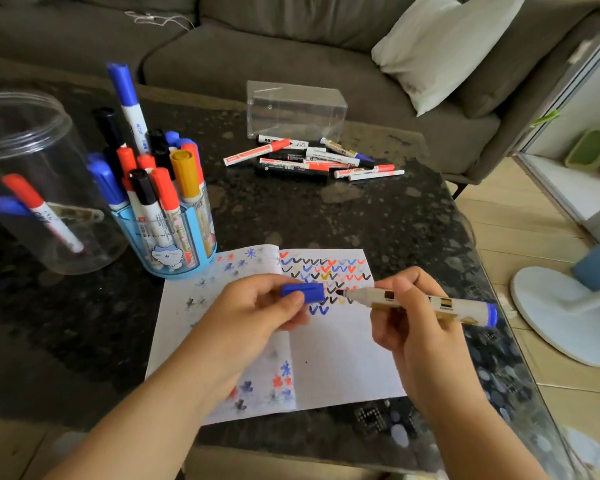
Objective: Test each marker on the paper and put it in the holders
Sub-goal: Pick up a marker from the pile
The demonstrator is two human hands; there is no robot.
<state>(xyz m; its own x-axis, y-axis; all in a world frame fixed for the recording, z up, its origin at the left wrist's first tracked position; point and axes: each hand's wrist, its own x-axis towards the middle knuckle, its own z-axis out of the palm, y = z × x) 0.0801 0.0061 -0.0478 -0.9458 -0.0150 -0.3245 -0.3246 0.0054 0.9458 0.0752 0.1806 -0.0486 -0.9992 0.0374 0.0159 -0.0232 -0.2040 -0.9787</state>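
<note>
The blue holder (174,237) left of the paper (343,358) is full. A pile of markers (312,159) beyond the paper remains untested. The right hand (409,327) grip pinches an uncapped marker (430,304); the left hand (257,313) grip pinches its cap (303,293).

Holders (174,237) left of paper (343,358); loose markers (312,159) behind, before box (297,109)

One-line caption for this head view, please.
Left hand holds blue cap, right hand the uncapped marker above check-marked paper.
</note>
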